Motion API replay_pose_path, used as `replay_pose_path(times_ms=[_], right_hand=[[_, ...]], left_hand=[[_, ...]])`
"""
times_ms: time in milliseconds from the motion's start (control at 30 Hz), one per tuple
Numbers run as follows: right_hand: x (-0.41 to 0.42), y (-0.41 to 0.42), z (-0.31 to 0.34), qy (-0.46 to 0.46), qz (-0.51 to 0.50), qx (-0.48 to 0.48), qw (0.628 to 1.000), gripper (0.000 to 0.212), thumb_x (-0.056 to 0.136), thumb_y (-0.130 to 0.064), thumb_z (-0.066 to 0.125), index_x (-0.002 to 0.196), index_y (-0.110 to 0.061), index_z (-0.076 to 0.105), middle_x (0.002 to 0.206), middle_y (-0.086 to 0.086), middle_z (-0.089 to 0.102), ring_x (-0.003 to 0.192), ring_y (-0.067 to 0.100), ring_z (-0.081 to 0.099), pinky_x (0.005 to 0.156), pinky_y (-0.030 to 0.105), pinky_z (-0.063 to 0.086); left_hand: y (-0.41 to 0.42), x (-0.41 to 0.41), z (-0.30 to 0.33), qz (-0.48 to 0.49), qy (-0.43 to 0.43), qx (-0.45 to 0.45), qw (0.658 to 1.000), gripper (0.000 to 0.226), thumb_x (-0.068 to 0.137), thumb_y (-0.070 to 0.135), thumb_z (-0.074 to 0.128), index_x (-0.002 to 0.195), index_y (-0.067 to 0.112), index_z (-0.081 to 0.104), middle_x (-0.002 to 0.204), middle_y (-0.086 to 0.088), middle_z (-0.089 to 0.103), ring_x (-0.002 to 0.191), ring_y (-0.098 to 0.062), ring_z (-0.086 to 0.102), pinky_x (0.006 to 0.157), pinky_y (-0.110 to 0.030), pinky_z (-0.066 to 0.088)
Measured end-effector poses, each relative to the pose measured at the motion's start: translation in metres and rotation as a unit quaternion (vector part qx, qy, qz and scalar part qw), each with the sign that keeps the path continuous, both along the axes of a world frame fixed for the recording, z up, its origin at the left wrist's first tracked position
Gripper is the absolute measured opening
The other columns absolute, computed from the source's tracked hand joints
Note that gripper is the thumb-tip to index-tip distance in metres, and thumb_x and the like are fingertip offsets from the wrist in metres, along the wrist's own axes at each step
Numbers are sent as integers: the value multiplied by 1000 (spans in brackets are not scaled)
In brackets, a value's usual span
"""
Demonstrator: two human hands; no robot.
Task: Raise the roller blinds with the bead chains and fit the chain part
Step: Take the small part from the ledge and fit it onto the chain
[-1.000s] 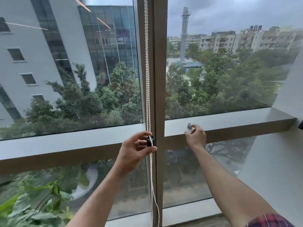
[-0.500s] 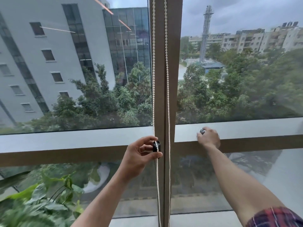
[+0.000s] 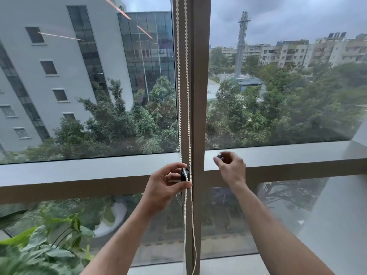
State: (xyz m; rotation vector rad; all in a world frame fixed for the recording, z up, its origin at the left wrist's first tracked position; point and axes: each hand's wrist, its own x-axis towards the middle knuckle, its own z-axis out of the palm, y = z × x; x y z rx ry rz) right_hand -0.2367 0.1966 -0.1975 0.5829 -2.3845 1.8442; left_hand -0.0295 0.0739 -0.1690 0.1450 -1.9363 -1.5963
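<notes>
Two white bead chains (image 3: 180, 96) hang down along the brown window mullion (image 3: 200, 96) in the middle of the view. My left hand (image 3: 164, 187) pinches a small black chain part (image 3: 184, 174) that sits on the left chain, at the height of the horizontal frame bar. My right hand (image 3: 232, 168) is lifted just right of the mullion, fingers curled round a small dark piece (image 3: 220, 156) held at the fingertips. The roller blind itself is out of view above.
A horizontal brown frame bar (image 3: 79, 187) and grey ledge (image 3: 288, 157) cross the window at hand height. Green plant leaves (image 3: 51, 243) fill the lower left. Glass panes lie on both sides of the mullion, a grey wall (image 3: 349, 215) at the right.
My right hand has lifted off the ledge with the small dark piece and moved left toward the mullion. My left hand stays on the black chain part. The view has shifted.
</notes>
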Motion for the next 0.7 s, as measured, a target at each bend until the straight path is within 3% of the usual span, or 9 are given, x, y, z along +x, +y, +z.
replay_pose_path(times_ms=[67, 167, 333, 533, 700], right_hand=[[22, 1, 14, -3, 76, -53, 996, 16, 81, -18, 81, 95, -21, 74, 87, -1, 76, 84, 19, 73, 82, 35, 60], [53, 6, 33, -14, 185, -99, 978, 21, 81, -10, 82, 99, -17, 74, 86, 5, 77, 74, 21, 74, 75, 32, 61], [88, 13, 52, -45, 299, -144, 942, 28, 80, 2, 79, 104, -11, 73, 76, 4, 76, 62, 11, 68, 66, 20, 57], [104, 17, 51, -42, 335, -145, 930, 34, 81, 2, 76, 113, -9, 72, 83, 6, 75, 67, 12, 66, 72, 22, 58], [115, 22, 56, -6, 332, -136, 934, 39, 87, 7, 69, 120, -12, 67, 92, 13, 72, 72, 12, 66, 74, 24, 59]], left_hand=[[1, 1, 2, -2, 4, 3, 1000, 46, 62, 10, 85, 98, 36, 74, 93, -3, 72, 82, -16, 71, 85, -45, 59], [3, 4, 5, -6, 14, -2, 1000, 46, 63, 10, 85, 99, 34, 73, 95, -7, 72, 83, -18, 71, 85, -46, 59], [4, 10, 10, -7, 29, 0, 1000, 46, 63, 12, 85, 99, 38, 73, 92, 2, 74, 83, -15, 71, 81, -32, 59], [3, 19, 11, -15, 37, 4, 999, 45, 65, 8, 83, 104, 26, 69, 91, 3, 76, 82, -14, 72, 78, -30, 59], [2, 25, 12, -20, 42, 12, 999, 44, 65, 11, 83, 103, 30, 71, 91, 2, 75, 81, -14, 71, 80, -36, 61]])
